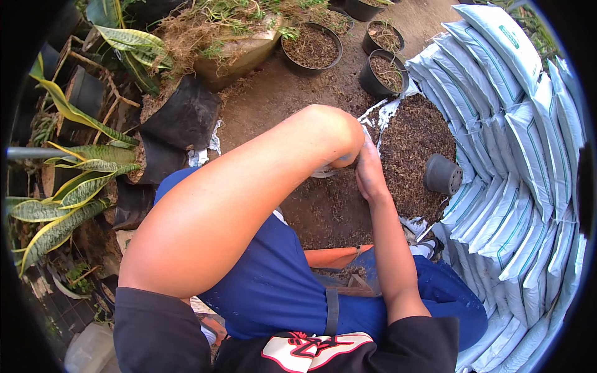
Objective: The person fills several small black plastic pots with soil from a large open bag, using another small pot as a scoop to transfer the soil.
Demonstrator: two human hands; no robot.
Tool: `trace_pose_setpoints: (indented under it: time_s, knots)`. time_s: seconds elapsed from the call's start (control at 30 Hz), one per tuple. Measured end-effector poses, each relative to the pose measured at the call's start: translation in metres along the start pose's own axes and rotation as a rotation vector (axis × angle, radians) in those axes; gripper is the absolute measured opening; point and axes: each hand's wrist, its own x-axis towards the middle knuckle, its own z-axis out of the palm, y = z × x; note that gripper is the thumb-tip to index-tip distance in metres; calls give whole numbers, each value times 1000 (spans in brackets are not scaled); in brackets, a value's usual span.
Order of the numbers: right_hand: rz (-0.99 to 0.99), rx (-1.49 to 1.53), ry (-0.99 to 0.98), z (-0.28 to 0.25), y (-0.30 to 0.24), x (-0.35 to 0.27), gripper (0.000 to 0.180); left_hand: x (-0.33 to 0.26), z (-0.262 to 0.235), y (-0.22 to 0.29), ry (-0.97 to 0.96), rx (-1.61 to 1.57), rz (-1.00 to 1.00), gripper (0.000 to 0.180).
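Note:
My left arm (249, 193) reaches up and across the middle, bending sharply at its far end. That bend hides my left hand and its fingers. Right beside the bend is my right hand (369, 171), its back and the base of the thumb showing. Most of its fingers are covered, so I cannot make out a grip. Under the bent arm a pale, rounded rim (323, 173) peeks out; its kind is unclear. A heap of brown soil mix (410, 140) spreads over a white sheet (389, 110) just right of my hands. On the heap a small black pot (443, 174) lies tipped over.
White sacks (497, 155) are stacked high along the right. Black pots of soil (311, 48) stand at the back, near a large planter (239, 56) with dry roots. Variegated snake plants (81, 186) and black grow bags (180, 115) line the left. Orange material (333, 256) lies by my lap.

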Motion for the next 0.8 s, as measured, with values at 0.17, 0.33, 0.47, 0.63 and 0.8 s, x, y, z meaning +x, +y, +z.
trace_pose_setpoints:
  time_s: [0.17,0.33,0.47,0.63,0.8]
  knots:
    - [104,-365,-282,3,-20,-7,43,-1,-1,-6,16,7,33,35]
    - [-535,-989,-12,-22,11,-10,31,0,-4,1,27,1,34,36]
    - [-699,-1011,223,-40,54,-36,44,2,-4,3,18,-7,46,37]
    - [-458,-1172,9,-72,125,-87,77,-2,-2,3,-24,-39,-18,34]
    - [-163,-1424,-192,-83,162,-112,104,4,2,5,6,-41,9,34]
